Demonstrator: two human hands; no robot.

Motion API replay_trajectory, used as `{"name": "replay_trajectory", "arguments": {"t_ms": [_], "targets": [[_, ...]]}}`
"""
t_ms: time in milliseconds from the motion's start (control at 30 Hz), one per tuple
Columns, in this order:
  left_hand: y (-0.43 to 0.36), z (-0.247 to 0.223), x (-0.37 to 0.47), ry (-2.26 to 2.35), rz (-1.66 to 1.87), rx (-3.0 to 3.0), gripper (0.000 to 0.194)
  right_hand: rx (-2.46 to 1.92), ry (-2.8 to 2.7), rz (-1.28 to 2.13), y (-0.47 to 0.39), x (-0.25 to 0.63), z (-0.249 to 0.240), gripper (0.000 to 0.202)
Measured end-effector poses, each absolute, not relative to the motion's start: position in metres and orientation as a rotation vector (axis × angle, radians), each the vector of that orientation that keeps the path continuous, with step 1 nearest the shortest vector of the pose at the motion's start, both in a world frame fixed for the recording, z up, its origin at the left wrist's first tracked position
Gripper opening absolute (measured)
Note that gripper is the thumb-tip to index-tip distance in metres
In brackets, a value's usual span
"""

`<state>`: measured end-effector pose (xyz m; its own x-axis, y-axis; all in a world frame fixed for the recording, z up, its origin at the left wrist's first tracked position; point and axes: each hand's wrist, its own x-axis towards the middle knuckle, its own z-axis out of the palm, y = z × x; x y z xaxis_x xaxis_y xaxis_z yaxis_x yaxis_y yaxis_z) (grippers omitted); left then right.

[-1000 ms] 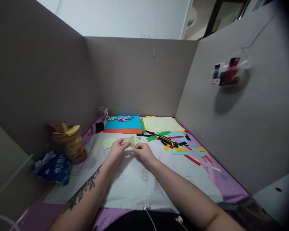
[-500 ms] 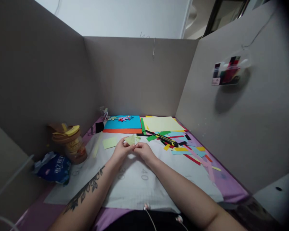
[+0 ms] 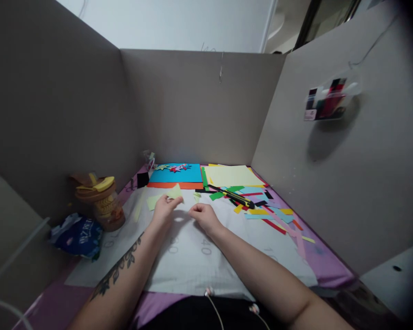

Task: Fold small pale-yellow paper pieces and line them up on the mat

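My left hand (image 3: 165, 208) pinches a pale green piece of paper (image 3: 175, 191) between thumb and fingers, its pointed tip up. Beside it, partly hidden by that hand, a flat pale green paper (image 3: 152, 202) lies on the white sheet (image 3: 189, 270). A short gap to the right, my right hand (image 3: 205, 216) has its thumb and forefinger pressed together. Whatever it may hold is too small to make out. Small pale green scraps (image 3: 197, 197) lie just beyond the right fingertips.
Behind the hands are blue paper (image 3: 192, 174) bearing small folded stars (image 3: 175, 169) and pale yellow sheets (image 3: 232, 176). A black-and-yellow utility knife (image 3: 239, 199) rests among coloured strips (image 3: 275, 224) at right. A brown cup (image 3: 106, 206) and blue packet (image 3: 77, 236) stand at left.
My hands have separated. The left has moved slightly left with the pale green paper; the right has stayed nearly in place, its fingertips now off the paper.
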<state>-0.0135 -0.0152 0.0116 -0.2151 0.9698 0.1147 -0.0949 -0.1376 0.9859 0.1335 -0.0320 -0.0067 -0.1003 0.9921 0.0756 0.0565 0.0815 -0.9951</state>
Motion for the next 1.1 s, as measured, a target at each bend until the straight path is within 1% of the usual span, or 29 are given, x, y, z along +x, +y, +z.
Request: {"name": "replay_trajectory", "arguments": {"t_ms": [67,200,300,367,567,700,833,933,1000,1100], "targets": [[-0.012,0.013,-0.021,1.237,1.523,1.159,0.031,-1.137,-1.348,1.184,-0.031,0.135,-0.006,0.014],[-0.018,0.017,-0.016,1.279,1.36,1.292,0.033,-1.037,-1.312,1.07,-0.023,0.14,-0.008,0.017],[-0.028,0.019,-0.005,1.266,1.274,1.361,0.029,-0.986,-1.309,1.075,-0.018,0.142,-0.009,0.02],[-0.03,0.019,-0.001,1.259,1.249,1.397,0.025,-0.979,-1.322,1.093,-0.018,0.142,-0.01,0.018],[-0.026,0.013,-0.003,1.149,1.287,1.398,0.024,-0.96,-1.35,1.104,-0.021,0.14,-0.01,0.015],[-0.027,0.015,-0.003,1.028,1.249,1.298,0.026,-0.988,-1.426,1.028,-0.023,0.14,-0.007,0.015],[-0.028,0.016,-0.004,1.033,1.219,1.252,0.025,-1.011,-1.509,1.007,-0.027,0.138,-0.004,0.014],[-0.029,0.016,-0.005,1.113,1.338,1.375,0.025,-1.061,-1.524,1.026,-0.03,0.138,-0.002,0.012],[-0.029,0.018,-0.007,1.217,1.419,1.559,0.022,-1.094,-1.601,0.908,-0.031,0.14,-0.002,0.009],[-0.031,0.019,-0.01,1.295,1.424,1.829,0.012,-1.072,-1.749,0.627,-0.031,0.145,-0.002,0.01]]}}
